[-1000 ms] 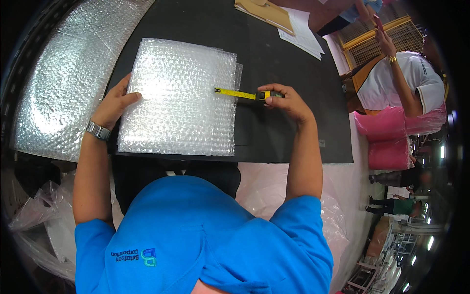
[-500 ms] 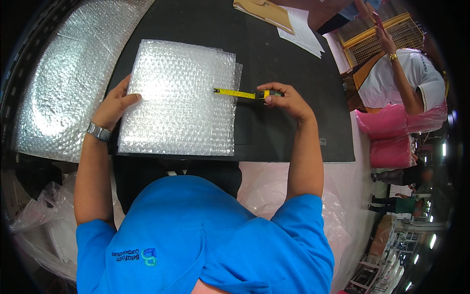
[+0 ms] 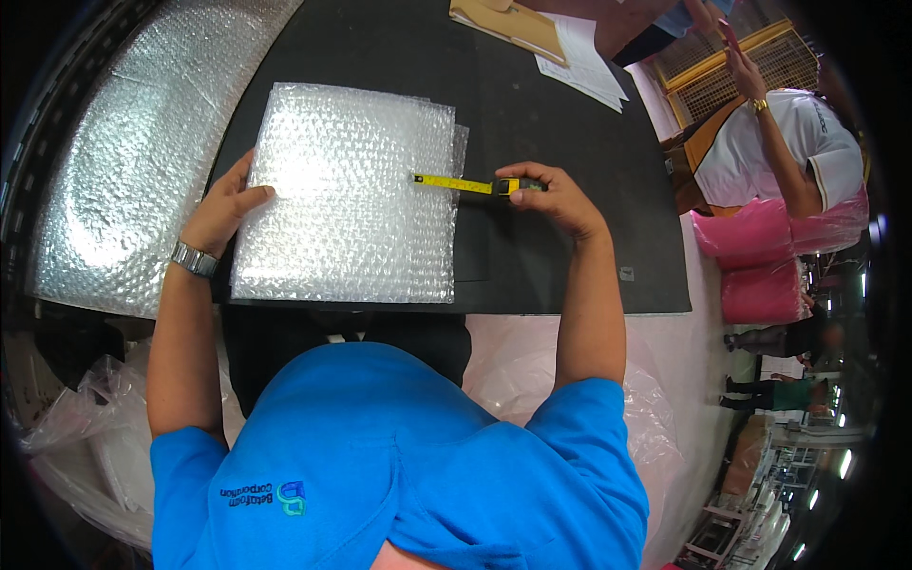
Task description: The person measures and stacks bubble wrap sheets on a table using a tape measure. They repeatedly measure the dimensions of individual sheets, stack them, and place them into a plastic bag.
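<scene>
A stack of clear bubble wrap sheets (image 3: 342, 228) lies in front of me on the black table (image 3: 560, 261). My left hand (image 3: 225, 204) grips the stack's left edge, thumb on top and fingers at the side and beneath. Right of the stack, my right hand (image 3: 556, 198) is closed around a yellow and black tape measure (image 3: 506, 187). Its short yellow blade (image 3: 451, 182) points left, and the hooked tip rests over the right part of the top sheet. A lower sheet sticks out slightly past the stack's right edge.
A large roll or sheet of bubble wrap (image 3: 142, 142) covers the left side. Brown folder (image 3: 513, 28) and white papers (image 3: 579, 62) lie at the table's far edge. At right stands a person in a white shirt (image 3: 760, 152), near pink wrapped bundles (image 3: 760, 285). Clear plastic (image 3: 104, 418) hangs lower left.
Almost nothing differs. The tape measure and my right hand have shifted very slightly left, and the bubble wrap stack appears a touch lower in the picture.
</scene>
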`<state>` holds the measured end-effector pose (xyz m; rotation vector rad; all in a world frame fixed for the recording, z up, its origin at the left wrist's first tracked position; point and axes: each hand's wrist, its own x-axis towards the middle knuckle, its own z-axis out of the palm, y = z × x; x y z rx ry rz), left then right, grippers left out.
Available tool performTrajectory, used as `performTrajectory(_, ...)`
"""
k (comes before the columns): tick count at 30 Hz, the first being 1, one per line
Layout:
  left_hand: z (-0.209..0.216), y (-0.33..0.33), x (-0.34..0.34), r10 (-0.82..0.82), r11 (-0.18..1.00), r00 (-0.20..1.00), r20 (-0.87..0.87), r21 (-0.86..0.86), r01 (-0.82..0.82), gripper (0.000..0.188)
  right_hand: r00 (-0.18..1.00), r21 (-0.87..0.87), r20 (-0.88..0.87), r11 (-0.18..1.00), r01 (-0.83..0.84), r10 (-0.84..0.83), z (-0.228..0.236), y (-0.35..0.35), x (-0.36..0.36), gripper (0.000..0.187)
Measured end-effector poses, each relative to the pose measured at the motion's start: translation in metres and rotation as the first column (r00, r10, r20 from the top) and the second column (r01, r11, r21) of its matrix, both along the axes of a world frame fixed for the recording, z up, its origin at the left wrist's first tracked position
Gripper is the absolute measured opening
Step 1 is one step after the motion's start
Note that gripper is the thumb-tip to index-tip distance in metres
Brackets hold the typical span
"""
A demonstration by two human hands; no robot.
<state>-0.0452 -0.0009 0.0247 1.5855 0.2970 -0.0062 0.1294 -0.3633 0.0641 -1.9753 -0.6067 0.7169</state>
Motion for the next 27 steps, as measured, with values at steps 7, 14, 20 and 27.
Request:
performTrajectory(7, 0.004, 0.004, -0.005, 0.131, 0.977, 0.991, -0.026, 0.172, -0.125, 0.063, 0.996, 0.113, 0.016, 0.990, 0.086, -0.089, -0.011, -0.019, 0.003, 0.038)
performTrajectory(14, 0.009, -0.012, -0.005, -0.020, 0.384, 0.923, 0.384, 0.855, -0.347, 0.065, 0.979, 0.237, -0.086, 0.951, 0.201, -0.185, -0.025, -0.029, -0.010, 0.038)
performTrajectory(20, 0.019, -0.059, -0.001, -0.381, -0.009, 0.922, -0.073, 0.997, 0.076, 0.054, 0.994, 0.104, -0.017, 0.989, 0.109, -0.108, -0.016, -0.015, -0.009, 0.037)
performTrajectory(27, 0.024, -0.066, 0.004, -0.348, -0.007, 0.921, -0.174, 0.983, 0.183, 0.050, 1.000, 0.049, 0.003, 0.998, 0.028, -0.028, -0.006, -0.005, 0.000, 0.035)
